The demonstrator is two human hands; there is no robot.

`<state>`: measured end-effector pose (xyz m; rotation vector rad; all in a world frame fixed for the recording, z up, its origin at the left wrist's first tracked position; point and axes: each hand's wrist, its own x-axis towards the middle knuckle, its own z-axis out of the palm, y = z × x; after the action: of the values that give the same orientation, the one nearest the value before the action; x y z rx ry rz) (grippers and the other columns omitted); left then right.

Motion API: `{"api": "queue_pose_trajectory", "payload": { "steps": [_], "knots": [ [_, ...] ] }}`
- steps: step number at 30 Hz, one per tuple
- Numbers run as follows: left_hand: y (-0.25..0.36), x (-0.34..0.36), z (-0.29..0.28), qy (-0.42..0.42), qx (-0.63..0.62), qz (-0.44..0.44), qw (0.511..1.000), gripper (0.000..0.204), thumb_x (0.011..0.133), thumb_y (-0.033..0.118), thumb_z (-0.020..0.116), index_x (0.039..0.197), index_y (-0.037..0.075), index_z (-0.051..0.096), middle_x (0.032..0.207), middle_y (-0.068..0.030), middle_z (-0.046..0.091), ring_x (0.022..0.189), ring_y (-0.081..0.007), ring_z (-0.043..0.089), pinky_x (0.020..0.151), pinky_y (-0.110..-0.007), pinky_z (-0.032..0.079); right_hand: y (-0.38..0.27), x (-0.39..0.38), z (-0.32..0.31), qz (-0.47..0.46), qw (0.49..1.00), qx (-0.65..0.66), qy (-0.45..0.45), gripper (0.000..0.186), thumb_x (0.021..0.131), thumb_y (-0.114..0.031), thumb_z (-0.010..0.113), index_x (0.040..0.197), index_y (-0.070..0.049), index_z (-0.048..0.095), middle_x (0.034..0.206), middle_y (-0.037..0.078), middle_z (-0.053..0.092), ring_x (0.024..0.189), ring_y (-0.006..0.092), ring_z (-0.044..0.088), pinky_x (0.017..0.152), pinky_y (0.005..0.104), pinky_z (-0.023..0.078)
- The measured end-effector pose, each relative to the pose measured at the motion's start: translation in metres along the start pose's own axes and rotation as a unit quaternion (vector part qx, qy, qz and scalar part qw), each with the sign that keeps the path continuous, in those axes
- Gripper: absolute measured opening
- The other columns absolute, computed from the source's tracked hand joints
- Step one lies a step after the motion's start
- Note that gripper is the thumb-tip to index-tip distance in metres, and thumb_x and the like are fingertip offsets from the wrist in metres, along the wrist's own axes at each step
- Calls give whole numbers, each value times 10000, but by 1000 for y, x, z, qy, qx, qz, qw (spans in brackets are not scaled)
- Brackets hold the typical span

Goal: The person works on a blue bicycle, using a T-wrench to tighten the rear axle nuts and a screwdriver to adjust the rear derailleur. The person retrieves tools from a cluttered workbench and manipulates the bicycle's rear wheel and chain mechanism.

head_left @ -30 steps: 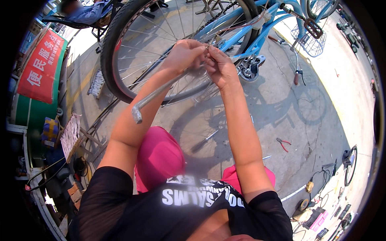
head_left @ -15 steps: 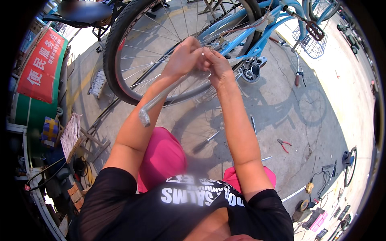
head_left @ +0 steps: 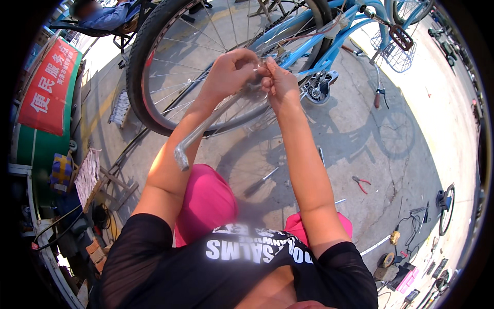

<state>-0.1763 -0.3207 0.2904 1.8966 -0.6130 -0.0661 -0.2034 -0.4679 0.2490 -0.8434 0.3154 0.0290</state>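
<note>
A blue bicycle (head_left: 337,49) lies tipped over on the ground, its large spoked wheel (head_left: 135,77) close in front of me. Both hands meet at the wheel's hub. My left hand (head_left: 226,74) has curled fingers, with thumb and forefinger closed on something too small to make out. My right hand (head_left: 282,87) pinches at the same spot, thumb uppermost, the other fingers folded. A silver tube with a bent end (head_left: 198,135), resembling a kickstand, slants from beneath the hands toward me, passing over my left forearm. The hub itself is mostly hidden by my fingers.
On the concrete lie a screwdriver (head_left: 263,180) and red-handled pliers (head_left: 362,184). Cables and a pink box (head_left: 406,278) sit at lower right. Folding stools (head_left: 87,177) stand left, beside a red and green banner (head_left: 49,87). A person in blue (head_left: 105,18) sits at upper left.
My fingertips have shifted a little at the hub, and my right thumb now points up more. The silver tube's bent end hangs slightly lower. The whole view has shifted slightly.
</note>
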Motion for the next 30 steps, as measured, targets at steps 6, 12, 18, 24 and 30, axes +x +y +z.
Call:
{"api": "queue_pose_trajectory", "payload": {
  "steps": [6, 12, 18, 24, 30],
  "knots": [
    [2, 1, -5, -34, -278, -56, 958, 131, 828, -13, 499, 939, -20, 569, 769, -49, 590, 643, -85, 558, 502, -218, 430, -1, 2, 7, -37, 999, 12, -9, 183, 887, -201, 595, 849, -22, 594, 686, 20, 563, 433, 80, 394, 398, 243, 310],
    [22, 14, 5, 81, 3, -44, 996, 183, 825, 98, 588, 983, 7, 576, 639, -21, 510, 584, -96, 503, 497, -263, 409, -1, 1, 7, -53, 997, -59, -24, 139, 867, -158, 578, 846, -23, 607, 659, 16, 560, 466, 69, 422, 411, 225, 319],
    [28, 20, 17, 60, 361, 65, 928, 349, 783, 308, 669, 1045, 76, 660, 767, -151, 636, 731, -286, 635, 690, -374, 485, 1, -23, -19, -89, 989, -121, -6, 133, 894, -158, 580, 864, -30, 596, 686, 10, 559, 440, 42, 357, 391, 205, 240],
    [26, 28, 21, 3, 418, 68, 906, 304, 752, 317, 652, 927, 74, 702, 821, -149, 669, 813, -314, 642, 748, -395, 492, 8, -21, -44, -114, 981, -154, -12, 136, 893, -156, 582, 877, -23, 606, 683, -4, 541, 450, 32, 363, 399, 198, 253],
    [34, 35, 20, -8, 434, 0, 901, 264, 725, 282, 614, 861, 75, 705, 783, -144, 665, 779, -323, 644, 718, -401, 501, 3, -21, -36, -231, 936, -264, -37, 221, 874, -161, 569, 947, 41, 621, 807, 85, 664, 753, 171, 624, 724, 310, 474]
  ]
}}
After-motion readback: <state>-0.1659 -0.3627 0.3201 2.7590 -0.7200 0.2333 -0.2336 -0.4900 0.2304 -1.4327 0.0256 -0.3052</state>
